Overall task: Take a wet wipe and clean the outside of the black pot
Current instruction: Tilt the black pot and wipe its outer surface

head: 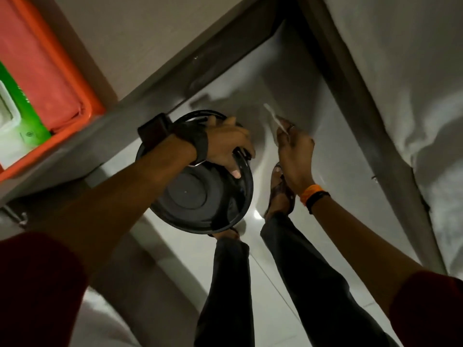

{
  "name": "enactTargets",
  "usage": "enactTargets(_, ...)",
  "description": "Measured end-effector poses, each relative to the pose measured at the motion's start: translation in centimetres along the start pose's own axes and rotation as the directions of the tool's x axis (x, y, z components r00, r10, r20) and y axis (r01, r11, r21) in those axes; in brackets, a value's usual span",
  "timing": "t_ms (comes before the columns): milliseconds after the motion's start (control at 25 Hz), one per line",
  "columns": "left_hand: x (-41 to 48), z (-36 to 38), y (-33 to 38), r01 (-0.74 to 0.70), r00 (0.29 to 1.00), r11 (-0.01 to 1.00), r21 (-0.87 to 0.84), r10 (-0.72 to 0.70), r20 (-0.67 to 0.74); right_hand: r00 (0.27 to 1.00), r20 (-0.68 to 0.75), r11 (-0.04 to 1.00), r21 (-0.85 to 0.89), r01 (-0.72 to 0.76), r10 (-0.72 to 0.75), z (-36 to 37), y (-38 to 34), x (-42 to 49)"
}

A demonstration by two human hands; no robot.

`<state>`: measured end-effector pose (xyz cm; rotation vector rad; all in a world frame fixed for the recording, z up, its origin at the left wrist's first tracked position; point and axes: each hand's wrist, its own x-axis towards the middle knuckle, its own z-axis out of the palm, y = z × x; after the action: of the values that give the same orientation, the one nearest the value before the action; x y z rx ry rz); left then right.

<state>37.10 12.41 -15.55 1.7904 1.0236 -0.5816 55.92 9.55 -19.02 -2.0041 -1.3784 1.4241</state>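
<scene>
The black pot [200,196] hangs in the air over the floor, turned so its round underside faces me. My left hand [225,144] grips it by the rim, a thin metal handle under the fingers. To the right, apart from the pot, my right hand [295,151] pinches a small white wet wipe [275,120] that sticks up from the fingertips. A green wet wipe pack [22,116] with a white lid lies in the orange tray [82,96] at the upper left.
The orange tray rests on a grey table [140,93] whose edge runs diagonally past my left wrist. A bed with a white sheet [400,71] and a grey frame fills the right side. My legs and sandalled feet [280,189] stand on pale glossy floor tiles below.
</scene>
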Motion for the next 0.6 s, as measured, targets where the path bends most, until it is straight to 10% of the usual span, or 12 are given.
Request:
enactTargets(160, -7.0, 3.4, -2.2, 0.009, 0.978, 0.971, -0.239, -0.058, -0.199, 0.961, 0.261, 0.996, 0.014, 0.092, -0.092, 4.0, 1.1, -5.7)
enactTargets(360, -12.8, 7.7, -5.8, -0.016, 0.953, 0.889, -0.457, -0.125, -0.277, 0.664, 0.678, 0.947, 0.176, 0.270, -0.316, 10.4, 1.1, -12.0)
enactTargets(440, -14.0, 9.3, -7.2, -0.027, 0.933, 0.851, -0.524, -0.166, -0.318, 0.703, 0.611, 0.893, 0.015, 0.449, -0.364, 11.9, 1.4, -8.3)
enactTargets(600, -15.2, 11.3, -8.9, -0.072, 0.908, 0.793, -0.605, -0.199, -0.369, 0.929, 0.367, 0.964, -0.260, 0.063, 0.039, 12.7, 1.2, -1.0)
